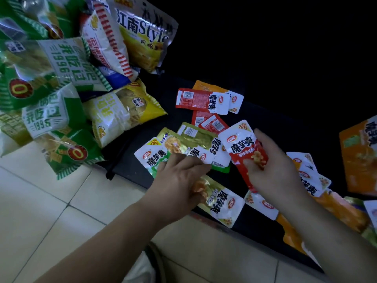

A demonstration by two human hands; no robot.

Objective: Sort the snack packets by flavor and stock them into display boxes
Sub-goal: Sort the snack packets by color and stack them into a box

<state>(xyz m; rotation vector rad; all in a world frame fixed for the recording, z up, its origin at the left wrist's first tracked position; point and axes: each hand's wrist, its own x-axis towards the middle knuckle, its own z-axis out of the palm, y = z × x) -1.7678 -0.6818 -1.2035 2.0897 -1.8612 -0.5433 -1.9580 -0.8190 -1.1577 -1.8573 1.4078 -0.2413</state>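
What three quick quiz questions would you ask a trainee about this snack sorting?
1. True or false: the right hand holds a red packet.
2. The big chip bags lie: A) to the left of both hands, B) to the right of both hands, C) between the hands.
3. What colours are the packets by the left hand?

Key: 1 true; 2 A; 3 green and gold.
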